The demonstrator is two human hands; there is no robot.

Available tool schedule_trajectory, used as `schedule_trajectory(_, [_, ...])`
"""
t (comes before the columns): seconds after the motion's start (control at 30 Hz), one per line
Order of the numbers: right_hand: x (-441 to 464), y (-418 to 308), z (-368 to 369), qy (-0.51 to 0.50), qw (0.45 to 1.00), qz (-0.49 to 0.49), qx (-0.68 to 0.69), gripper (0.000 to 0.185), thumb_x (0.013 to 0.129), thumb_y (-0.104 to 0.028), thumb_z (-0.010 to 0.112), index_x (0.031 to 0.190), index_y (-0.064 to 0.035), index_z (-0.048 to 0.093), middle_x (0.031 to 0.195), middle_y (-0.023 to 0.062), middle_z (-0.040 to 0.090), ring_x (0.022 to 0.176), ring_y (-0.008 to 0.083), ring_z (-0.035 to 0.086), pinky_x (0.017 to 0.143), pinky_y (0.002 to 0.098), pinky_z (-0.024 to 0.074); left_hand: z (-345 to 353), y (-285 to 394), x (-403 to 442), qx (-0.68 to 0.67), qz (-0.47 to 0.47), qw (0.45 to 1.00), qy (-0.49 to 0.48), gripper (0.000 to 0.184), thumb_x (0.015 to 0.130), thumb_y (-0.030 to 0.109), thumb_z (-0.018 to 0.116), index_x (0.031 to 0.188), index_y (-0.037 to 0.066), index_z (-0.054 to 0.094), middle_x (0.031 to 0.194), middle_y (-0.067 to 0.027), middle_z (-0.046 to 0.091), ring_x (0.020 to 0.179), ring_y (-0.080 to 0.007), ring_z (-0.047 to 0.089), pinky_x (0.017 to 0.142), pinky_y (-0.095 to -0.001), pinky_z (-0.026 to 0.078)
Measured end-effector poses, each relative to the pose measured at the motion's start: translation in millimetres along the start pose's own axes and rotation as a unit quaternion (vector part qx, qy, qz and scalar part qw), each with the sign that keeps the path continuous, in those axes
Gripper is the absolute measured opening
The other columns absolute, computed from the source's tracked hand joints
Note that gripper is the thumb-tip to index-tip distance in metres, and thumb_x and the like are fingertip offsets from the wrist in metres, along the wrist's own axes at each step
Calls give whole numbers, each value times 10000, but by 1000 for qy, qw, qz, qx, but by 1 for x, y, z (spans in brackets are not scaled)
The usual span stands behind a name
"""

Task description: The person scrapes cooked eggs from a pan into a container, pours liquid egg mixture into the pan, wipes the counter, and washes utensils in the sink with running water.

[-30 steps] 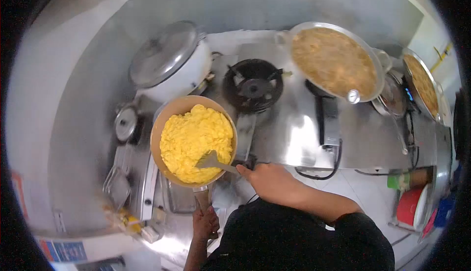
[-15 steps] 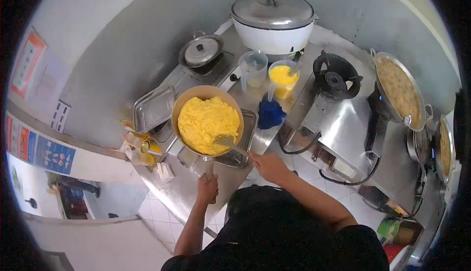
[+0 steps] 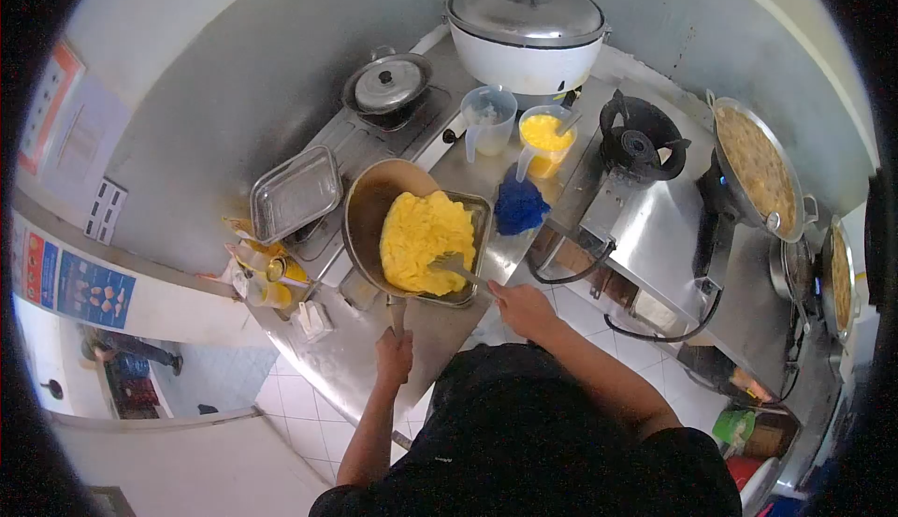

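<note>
My left hand (image 3: 394,356) is closed round the handle of a round pan (image 3: 367,201), which tilts to the right over a metal tray (image 3: 480,227). Yellow scrambled egg (image 3: 426,241) lies heaped at the pan's right side and reaches over the tray. My right hand (image 3: 520,309) grips a grey spatula (image 3: 468,275), its slotted head against the egg's lower right part. The egg hides most of the tray. A blue cloth (image 3: 520,203) lies to the tray's right.
Behind stand a jug of yellow liquid (image 3: 546,139), a clear jug (image 3: 488,119) and a large lidded white pot (image 3: 527,35). An empty tray (image 3: 297,193) and lidded pan (image 3: 388,86) are left; a burner (image 3: 644,138) and wide pans of food (image 3: 758,163) are right.
The view has swung left over the side counter. The pan has tipped rightward over the tray, and the egg has slid to its right side, baring the left of the pan.
</note>
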State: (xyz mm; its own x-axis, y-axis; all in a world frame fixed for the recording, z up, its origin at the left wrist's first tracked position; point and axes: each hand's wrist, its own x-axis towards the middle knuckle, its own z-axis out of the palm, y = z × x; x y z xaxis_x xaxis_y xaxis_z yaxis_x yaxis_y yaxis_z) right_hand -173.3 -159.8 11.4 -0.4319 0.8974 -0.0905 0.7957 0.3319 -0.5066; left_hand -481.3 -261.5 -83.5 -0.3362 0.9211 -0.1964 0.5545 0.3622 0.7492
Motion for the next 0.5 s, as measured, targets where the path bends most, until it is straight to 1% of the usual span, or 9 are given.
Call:
schedule_trajectory(0.07, [-1, 6, -3, -7, 1000, 10, -13, 385, 918, -186, 521, 1294, -123, 573, 774, 217, 650, 706, 412, 639, 677, 519, 514, -13, 27, -3, 75, 72, 995, 3, 301, 888, 234, 631, 814, -46, 549, 724, -277, 621, 720, -472, 626, 610, -497, 474])
schedule_trajectory(0.17, [-3, 13, -14, -11, 999, 24, -23, 387, 917, -186, 522, 1293, -107, 568, 772, 216, 652, 713, 407, 647, 675, 513, 524, -15, 44, -4, 88, 69, 992, 52, 297, 886, 227, 636, 818, -49, 548, 709, -284, 613, 701, -477, 619, 608, -512, 475])
schedule_trajectory(0.2, [-4, 15, -18, -11, 999, 29, -25, 389, 917, -187, 521, 1294, -100, 565, 772, 217, 653, 718, 405, 650, 673, 511, 528, -16, 48, -5, 94, 87, 990, 56, 292, 887, 221, 634, 823, -50, 544, 703, -284, 610, 693, -480, 616, 605, -517, 474])
schedule_trajectory(0.3, [-3, 29, -20, -1, 999, -1, -48, 397, 911, -188, 531, 1294, -87, 564, 773, 212, 656, 723, 390, 662, 650, 500, 539, -18, 54, 0, 129, 145, 978, 82, 272, 890, 201, 626, 839, -51, 535, 686, -283, 601, 673, -484, 607, 593, -528, 470])
schedule_trajectory(0.37, [2, 30, -26, -16, 998, 17, -64, 392, 897, -124, 490, 1273, -49, 569, 758, 214, 662, 720, 387, 676, 620, 497, 542, -12, 48, 11, 172, 187, 960, 116, 253, 894, 184, 619, 850, -48, 529, 673, -279, 595, 665, -484, 605, 584, -533, 466])
schedule_trajectory(0.4, [2, 29, -27, -25, 997, 25, -72, 392, 889, -92, 469, 1263, -30, 572, 750, 215, 665, 718, 385, 683, 604, 495, 543, -14, 57, 10, 164, 159, 968, 103, 249, 897, 181, 615, 852, -47, 525, 671, -277, 594, 661, -481, 605, 581, -531, 466])
schedule_trajectory(0.47, [-1, 33, -31, 9, 996, 6, -93, 386, 889, -98, 476, 1257, -43, 578, 752, 201, 667, 721, 376, 685, 596, 482, 546, -17, 82, 10, 144, 106, 980, 83, 242, 904, 175, 606, 854, -45, 519, 667, -273, 592, 652, -476, 606, 573, -529, 464])
schedule_trajectory(0.5, [-4, 34, -34, 26, 994, -4, -103, 383, 889, -101, 480, 1255, -49, 582, 753, 194, 668, 723, 371, 686, 591, 476, 548, -17, 78, 5, 157, 100, 979, 86, 244, 908, 185, 601, 874, -46, 527, 692, -282, 600, 685, -478, 611, 588, -528, 468])
